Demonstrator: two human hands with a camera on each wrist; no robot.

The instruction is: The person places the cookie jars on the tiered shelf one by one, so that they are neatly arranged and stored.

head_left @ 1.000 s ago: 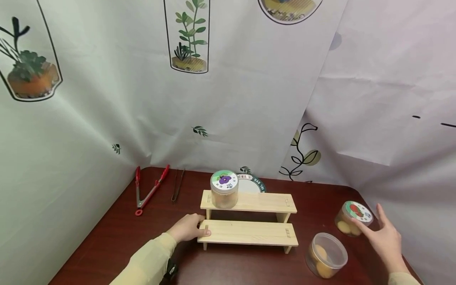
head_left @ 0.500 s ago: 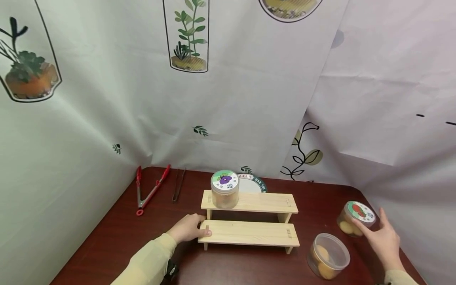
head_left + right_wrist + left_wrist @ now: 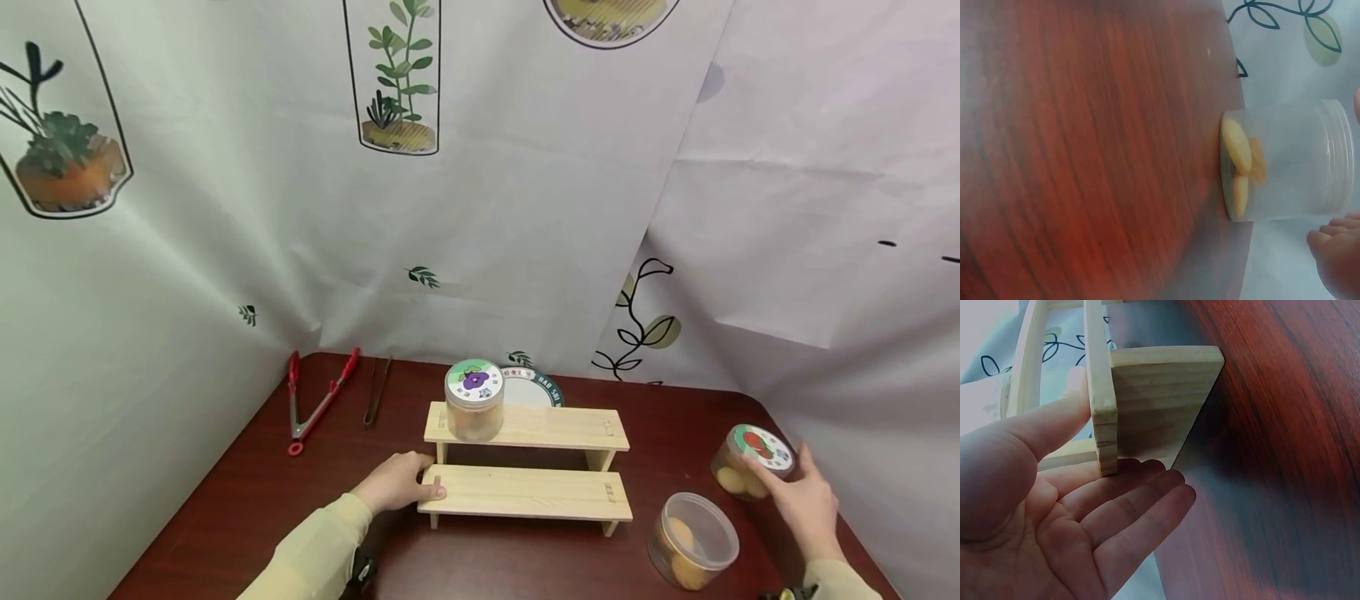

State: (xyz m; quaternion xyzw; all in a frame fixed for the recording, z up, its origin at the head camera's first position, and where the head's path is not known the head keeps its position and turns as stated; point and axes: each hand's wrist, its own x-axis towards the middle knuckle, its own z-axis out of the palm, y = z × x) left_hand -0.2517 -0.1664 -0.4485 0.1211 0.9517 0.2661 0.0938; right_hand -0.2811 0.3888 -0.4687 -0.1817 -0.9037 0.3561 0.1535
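Over on the right: red-label jar (image 3: 757, 444) upright on the table (image 3: 240, 500), lid on, yellow rounds at the bottom.
Right hand (image 3: 810, 504): thumb and fingers spread about that jar near its lid. Wrist view seems to show a slight gap at the fingertips; contact by the thumb, cannot tell.
Left hand (image 3: 397, 483): pinching the left end of the lower shelf (image 3: 525, 492), thumb over the top, fingers below by the leg.
Nearer jar: lidless jar (image 3: 693, 542), rounds inside, between shelf and right hand.
Upper shelf (image 3: 558, 425): purple-label jar (image 3: 475, 400) at its left end; plate (image 3: 522, 392) behind.
Back left: tongs (image 3: 320, 406), tweezers (image 3: 369, 417), lying apart from both hands.
Jar step: by my reading, taking hold of the red-label jar.
Jar grip, next: calls for pressure from both sides, clear of the lidless jar.
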